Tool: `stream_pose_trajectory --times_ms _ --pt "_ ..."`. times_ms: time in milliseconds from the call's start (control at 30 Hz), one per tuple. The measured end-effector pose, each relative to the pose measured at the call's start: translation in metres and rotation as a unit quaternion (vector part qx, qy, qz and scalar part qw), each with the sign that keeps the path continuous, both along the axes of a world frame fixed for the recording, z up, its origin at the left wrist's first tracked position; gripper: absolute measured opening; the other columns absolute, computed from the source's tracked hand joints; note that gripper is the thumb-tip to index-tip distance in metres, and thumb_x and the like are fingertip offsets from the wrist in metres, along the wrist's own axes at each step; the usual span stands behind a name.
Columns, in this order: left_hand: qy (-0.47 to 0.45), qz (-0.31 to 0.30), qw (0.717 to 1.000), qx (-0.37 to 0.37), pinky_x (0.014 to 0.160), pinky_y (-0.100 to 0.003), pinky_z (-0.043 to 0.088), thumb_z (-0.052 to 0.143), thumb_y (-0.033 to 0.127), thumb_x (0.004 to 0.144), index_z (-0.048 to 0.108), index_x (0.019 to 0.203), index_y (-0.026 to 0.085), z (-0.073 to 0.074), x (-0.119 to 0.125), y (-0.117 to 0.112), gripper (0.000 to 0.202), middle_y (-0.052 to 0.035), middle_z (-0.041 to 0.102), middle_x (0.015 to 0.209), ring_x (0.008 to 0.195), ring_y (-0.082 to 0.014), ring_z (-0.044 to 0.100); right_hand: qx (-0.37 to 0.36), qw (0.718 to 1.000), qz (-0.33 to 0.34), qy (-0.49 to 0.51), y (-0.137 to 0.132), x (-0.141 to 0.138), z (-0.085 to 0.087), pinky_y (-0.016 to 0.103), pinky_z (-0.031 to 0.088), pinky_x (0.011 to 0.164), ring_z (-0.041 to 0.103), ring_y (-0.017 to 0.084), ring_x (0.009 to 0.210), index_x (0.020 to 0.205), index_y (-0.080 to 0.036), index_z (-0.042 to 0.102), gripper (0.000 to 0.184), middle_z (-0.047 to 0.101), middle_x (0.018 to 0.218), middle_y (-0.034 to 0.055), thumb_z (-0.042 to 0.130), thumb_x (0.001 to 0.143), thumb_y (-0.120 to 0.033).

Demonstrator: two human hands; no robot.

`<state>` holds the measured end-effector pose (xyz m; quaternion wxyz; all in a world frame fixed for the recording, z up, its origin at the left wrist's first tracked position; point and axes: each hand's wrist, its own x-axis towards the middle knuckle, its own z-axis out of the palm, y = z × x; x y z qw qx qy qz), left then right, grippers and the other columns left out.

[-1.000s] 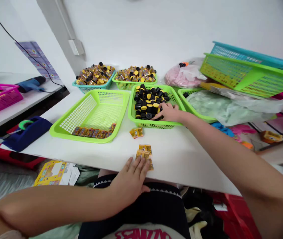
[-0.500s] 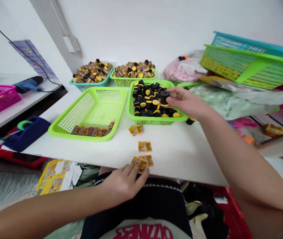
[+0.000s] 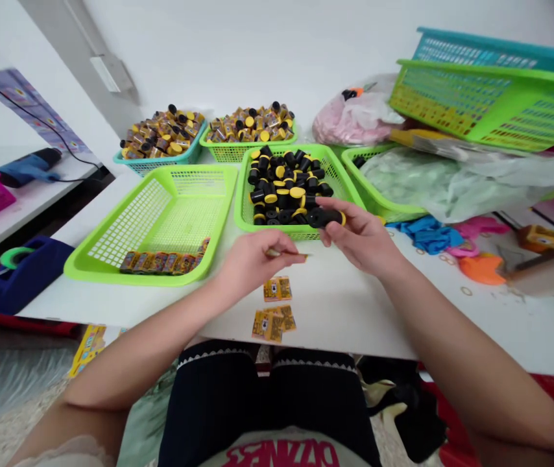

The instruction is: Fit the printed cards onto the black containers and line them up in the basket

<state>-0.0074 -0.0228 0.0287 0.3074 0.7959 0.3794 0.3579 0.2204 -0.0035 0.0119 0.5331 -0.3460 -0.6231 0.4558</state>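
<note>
My right hand (image 3: 362, 237) grips a small black cylinder with a yellow end (image 3: 325, 217), tilted on its side in front of the middle green basket (image 3: 345, 181). That basket holds many such black and yellow pieces (image 3: 287, 175). Facing it, my left hand (image 3: 260, 256) pinches a thin orange printed sleeve (image 3: 302, 258), seen nearly edge-on. More flat printed sleeves (image 3: 277, 289) lie on the white table below my left hand, with another small overlapping pile (image 3: 273, 323) near the front edge.
To the left stands a green basket (image 3: 194, 194) with a row of wrapped pieces (image 3: 163, 263). Two full baskets (image 3: 160, 136) sit behind. A tape dispenser (image 3: 24, 272) and a heat gun (image 3: 28, 167) are at left; stacked baskets (image 3: 491, 97) and plastic bags are at right.
My left hand has risen from the front sleeve pile and now pinches one sleeve. My right hand has drawn the black cylinder out of the basket towards me. The view has shifted slightly.
</note>
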Motion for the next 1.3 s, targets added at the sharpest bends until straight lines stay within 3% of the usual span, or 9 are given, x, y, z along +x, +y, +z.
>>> stream_pose_trajectory --times_ms 133,233,400,500,600,700,867,1100,1300 --pt "-0.102 -0.005 0.982 -0.160 0.059 -0.021 0.053 0.061 0.048 0.091 0.067 0.092 0.016 -0.023 0.018 0.020 0.032 0.0015 0.067 0.060 0.066 -0.0149 0.072 0.014 0.997 -0.078 -0.008 -0.005 0.009 0.001 0.029 0.051 0.052 0.054 0.010 0.055 0.107 -0.029 0.065 0.042 0.067 0.090 -0.0013 0.084 0.071 -0.042" --pt "-0.087 -0.015 0.975 -0.204 0.053 -0.020 0.050 0.048 0.053 0.096 0.065 0.092 0.015 -0.034 0.012 0.018 0.042 0.0025 0.060 0.048 0.061 -0.0161 0.072 -0.030 0.999 -0.032 -0.008 -0.009 0.010 0.001 0.029 0.052 0.054 0.057 0.012 0.056 0.108 -0.027 0.068 0.036 0.064 0.072 -0.0023 0.081 0.076 -0.039" --pt "-0.025 -0.031 0.993 -0.111 0.057 -0.023 0.048 0.042 0.055 0.098 0.069 0.091 0.015 -0.032 -0.002 0.014 0.048 -0.0016 0.071 0.064 0.051 -0.0115 0.062 -0.089 0.992 0.030 0.083 -0.015 0.002 0.003 0.026 0.051 0.047 0.057 0.011 0.052 0.105 -0.026 0.073 0.031 0.065 0.069 -0.0018 0.079 0.078 -0.040" --pt "-0.019 -0.039 0.996 -0.075 0.065 -0.025 0.050 0.044 0.053 0.098 0.072 0.096 0.017 -0.030 -0.002 0.014 0.046 -0.0013 0.073 0.068 0.062 -0.0146 0.067 -0.110 0.988 0.031 0.109 -0.017 -0.002 0.005 0.025 0.049 0.042 0.057 0.011 0.051 0.102 -0.026 0.074 0.032 0.065 0.066 -0.0018 0.081 0.076 -0.042" --pt "-0.051 -0.038 0.997 -0.038 0.078 -0.029 0.053 0.044 0.053 0.099 0.075 0.097 0.017 -0.030 0.000 0.014 0.048 -0.0062 0.078 0.095 0.085 -0.0191 0.071 -0.107 0.989 0.053 0.088 -0.018 0.000 0.002 0.024 0.047 0.041 0.056 0.010 0.048 0.103 -0.026 0.075 0.029 0.065 0.065 -0.0019 0.080 0.077 -0.039" --pt "-0.083 -0.039 0.995 -0.028 0.090 -0.031 0.052 0.046 0.050 0.099 0.074 0.113 0.017 -0.031 0.001 0.014 0.045 -0.0082 0.075 0.115 0.101 -0.0207 0.070 -0.094 0.991 0.080 0.045 -0.018 0.003 -0.002 0.023 0.047 0.043 0.057 0.010 0.049 0.107 -0.026 0.074 0.027 0.066 0.065 -0.0017 0.077 0.082 -0.034" --pt "-0.100 -0.024 0.994 -0.037 0.077 -0.028 0.054 0.049 0.053 0.097 0.068 0.126 0.019 -0.033 -0.001 0.016 0.049 -0.0049 0.079 0.088 0.078 -0.0173 0.071 -0.088 0.994 0.062 -0.010 -0.016 0.004 -0.001 0.023 0.049 0.049 0.058 0.009 0.050 0.108 -0.024 0.073 0.025 0.066 0.061 -0.0032 0.076 0.084 -0.029" --pt "-0.089 -0.091 0.990 0.063 0.065 -0.022 0.050 0.053 0.048 0.096 0.066 0.130 0.023 -0.038 -0.002 0.020 0.044 -0.0011 0.077 0.083 0.066 -0.0128 0.065 -0.161 0.986 0.028 0.025 -0.014 0.004 -0.003 0.023 0.048 0.045 0.058 0.010 0.049 0.102 -0.021 0.075 0.031 0.066 0.063 -0.0009 0.078 0.080 -0.041" --pt "-0.074 -0.121 0.988 0.066 0.065 -0.021 0.053 0.053 0.036 0.098 0.070 0.123 0.028 -0.040 -0.003 0.018 0.031 -0.0024 0.076 0.114 0.069 -0.0118 0.070 -0.145 0.988 0.044 -0.033 -0.016 0.002 -0.002 0.023 0.050 0.049 0.059 0.009 0.050 0.099 -0.020 0.076 0.025 0.067 0.063 -0.0014 0.075 0.083 -0.040"
